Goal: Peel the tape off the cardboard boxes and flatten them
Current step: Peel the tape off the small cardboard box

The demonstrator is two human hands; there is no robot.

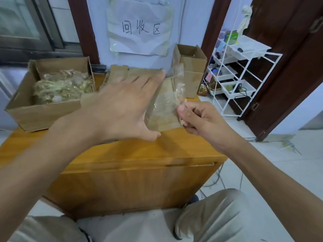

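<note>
Peeling clear crinkled tape strip [176, 88] off the flattened brown cardboard piece [164, 116] on the wooden cabinet top [174, 145].
Your left hand [122, 105], fingers spread, presses the cardboard flat; your right hand [195, 116] pinches the tape's near end, its length running away from you.

Flattened brown cardboard box [164, 117] lies on wooden cabinet top, partly hidden. Clear crinkled tape strip [178, 84] rises from it, lifted at right edge. Second box [190, 70] stands upright behind, top open. Third box [50, 95] at left, open, filled with wadded tape.
</note>
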